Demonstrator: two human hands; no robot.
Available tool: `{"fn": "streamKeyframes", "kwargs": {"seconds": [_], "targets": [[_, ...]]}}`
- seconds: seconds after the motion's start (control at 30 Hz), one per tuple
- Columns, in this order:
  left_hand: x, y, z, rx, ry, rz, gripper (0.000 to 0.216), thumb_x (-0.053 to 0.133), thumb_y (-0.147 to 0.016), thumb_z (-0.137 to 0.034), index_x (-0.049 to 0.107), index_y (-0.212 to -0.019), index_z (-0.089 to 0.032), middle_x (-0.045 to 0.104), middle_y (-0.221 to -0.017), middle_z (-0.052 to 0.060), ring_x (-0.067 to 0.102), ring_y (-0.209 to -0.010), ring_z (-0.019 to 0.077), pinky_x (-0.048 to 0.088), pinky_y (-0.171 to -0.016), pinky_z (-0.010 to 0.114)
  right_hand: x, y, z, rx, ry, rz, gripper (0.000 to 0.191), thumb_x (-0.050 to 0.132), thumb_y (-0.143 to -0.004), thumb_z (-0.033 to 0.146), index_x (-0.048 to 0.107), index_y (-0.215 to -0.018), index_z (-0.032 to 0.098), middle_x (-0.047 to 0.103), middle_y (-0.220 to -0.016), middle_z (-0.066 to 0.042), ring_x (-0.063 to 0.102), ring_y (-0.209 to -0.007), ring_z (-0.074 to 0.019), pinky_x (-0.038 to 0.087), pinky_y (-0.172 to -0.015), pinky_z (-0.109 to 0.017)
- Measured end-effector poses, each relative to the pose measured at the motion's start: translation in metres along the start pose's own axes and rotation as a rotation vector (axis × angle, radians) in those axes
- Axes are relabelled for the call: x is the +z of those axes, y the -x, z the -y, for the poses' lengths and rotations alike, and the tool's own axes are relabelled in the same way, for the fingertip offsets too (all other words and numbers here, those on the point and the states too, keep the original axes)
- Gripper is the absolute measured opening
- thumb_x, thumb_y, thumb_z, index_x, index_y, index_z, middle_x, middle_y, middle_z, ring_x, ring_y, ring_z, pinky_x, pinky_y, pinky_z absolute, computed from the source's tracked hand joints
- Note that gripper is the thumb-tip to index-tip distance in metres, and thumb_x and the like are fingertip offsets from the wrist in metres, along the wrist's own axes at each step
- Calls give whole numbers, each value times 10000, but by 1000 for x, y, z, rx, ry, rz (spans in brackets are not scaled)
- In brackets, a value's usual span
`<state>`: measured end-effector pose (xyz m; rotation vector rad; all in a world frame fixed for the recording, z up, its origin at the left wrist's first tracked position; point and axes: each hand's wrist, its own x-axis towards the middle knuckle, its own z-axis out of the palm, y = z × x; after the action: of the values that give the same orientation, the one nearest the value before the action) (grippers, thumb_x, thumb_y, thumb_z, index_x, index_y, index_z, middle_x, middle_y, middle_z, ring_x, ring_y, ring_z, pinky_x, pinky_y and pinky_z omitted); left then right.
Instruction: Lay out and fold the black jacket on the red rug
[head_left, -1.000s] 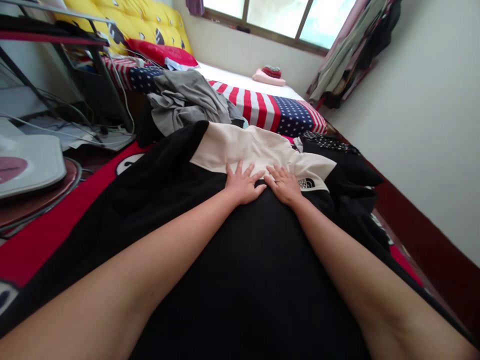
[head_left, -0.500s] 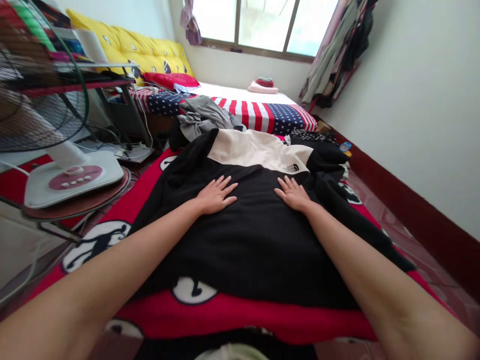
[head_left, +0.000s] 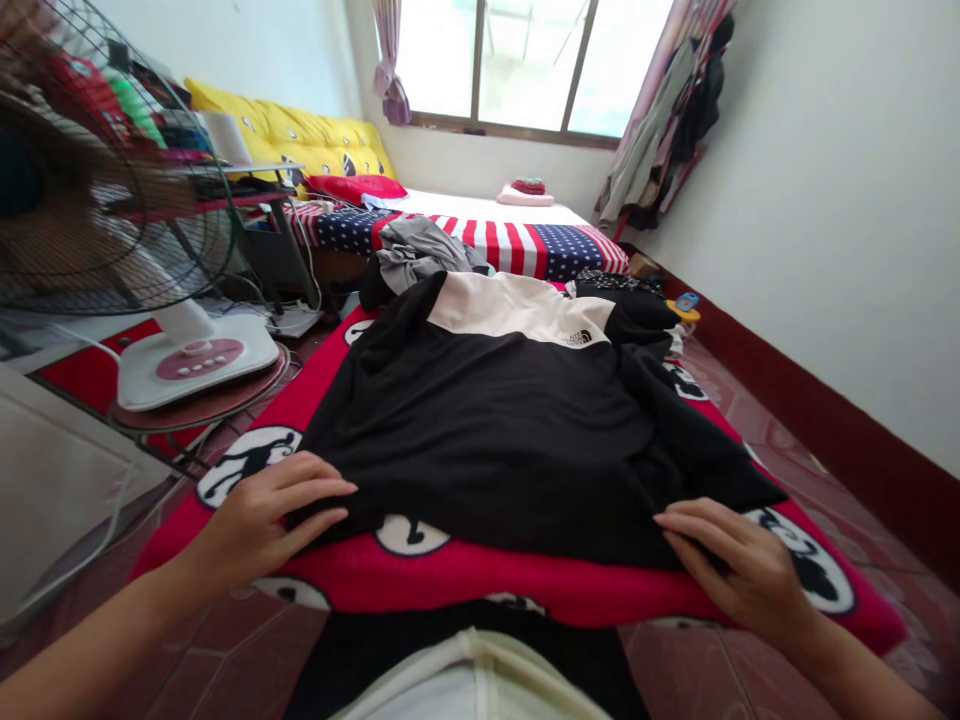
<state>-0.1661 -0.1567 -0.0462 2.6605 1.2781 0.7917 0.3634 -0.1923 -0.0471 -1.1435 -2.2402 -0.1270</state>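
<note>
One black sweater (head_left: 487,420), spread out, unfolded; left hand (head_left: 262,512) and right hand (head_left: 754,572) curled at near corners, grip unclear

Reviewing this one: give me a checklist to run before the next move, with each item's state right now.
1. Hands at the near corners: ok. The left hand and right hand are at opposite lower corners of the black-and-cream top.
2. Fabric pinched firmly: cannot tell; the fingers hide their contact with it.
3. Top free of creases: not ok; soft wrinkles cross the black body.
4. Near hem on the red blanket: ok, with a red strip showing in front.
5. Top clear of the grey clothes: cannot tell; they lie just behind its shoulder.
6. Logo uncovered: ok.
</note>
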Motion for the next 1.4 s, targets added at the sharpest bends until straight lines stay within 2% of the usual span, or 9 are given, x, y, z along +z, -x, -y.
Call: {"fn": "streamKeyframes", "kwargs": {"seconds": [0.13,0.23,0.5,0.57,0.67,0.77,1.0,1.23,1.4], "targets": [[12,20,-3,5,-118,-11,340,636,-829,-274,637,-1170,-278,636,-1070,58,604,-985,211,499,-870,322,6,28,-9,3,133,153,414,656,-812,268,579,-1214,207,636,-1158,-113,616,-1039,-251,522,-870,-385],[19,15,-2,-12,-154,-40,308,537,-853,-201,660,-1125,-276,646,-1026,50,615,-947,201,489,-866,318,10,26,-19,38,124,148,243,558,-848,207,624,-1082,208,651,-1131,-99,615,-1038,-240,506,-890,-387],[-40,-78,21,-155,199,407,241,551,-873,-352,711,-927,-180,701,-835,17,630,-776,151,485,-708,228,-49,-85,-44,512,-314,831,178,586,-790,339,662,-776,178,671,-732,-18,618,-684,-173,473,-610,-251],[-47,-117,31,-248,146,305,286,554,-856,-374,701,-946,-146,707,-828,10,621,-781,162,478,-724,255,-49,-118,-63,569,-303,677,211,620,-756,381,679,-788,181,680,-733,-28,621,-687,-187,485,-630,-273],[-36,-164,31,-356,-237,-64,267,535,-856,-325,715,-936,-144,687,-869,39,610,-842,206,462,-788,336,-24,-150,-76,620,-1,179,199,569,-762,327,679,-823,174,683,-806,-87,631,-790,-249,499,-731,-369],[-5,-176,8,-192,-304,-267,203,537,-855,-268,710,-931,-194,656,-969,67,593,-952,240,466,-847,367,13,-153,-52,426,167,-156,199,505,-810,241,645,-939,183,651,-991,-118,595,-992,-274,461,-888,-418],[63,-102,-66,213,27,161,317,597,-849,-342,637,-1142,-230,632,-1105,76,587,-974,216,477,-860,356,49,-74,31,0,26,144,210,547,-869,243,559,-1077,220,625,-1051,-83,607,-928,-213,496,-822,-345],[88,-95,-62,254,-104,135,401,450,-845,-84,604,-1198,-196,637,-1123,90,588,-974,219,497,-828,356,63,-39,1,97,152,60,508,484,-815,104,404,-1312,170,519,-1282,-146,502,-1203,-266,457,-994,-453],[67,-117,-51,216,-63,-14,368,394,-811,-31,665,-1004,-189,663,-929,54,620,-852,166,505,-757,266,40,-50,-15,56,86,32,495,434,-709,-1,518,-1149,209,539,-1253,-106,542,-1167,-232,495,-960,-389]]}}
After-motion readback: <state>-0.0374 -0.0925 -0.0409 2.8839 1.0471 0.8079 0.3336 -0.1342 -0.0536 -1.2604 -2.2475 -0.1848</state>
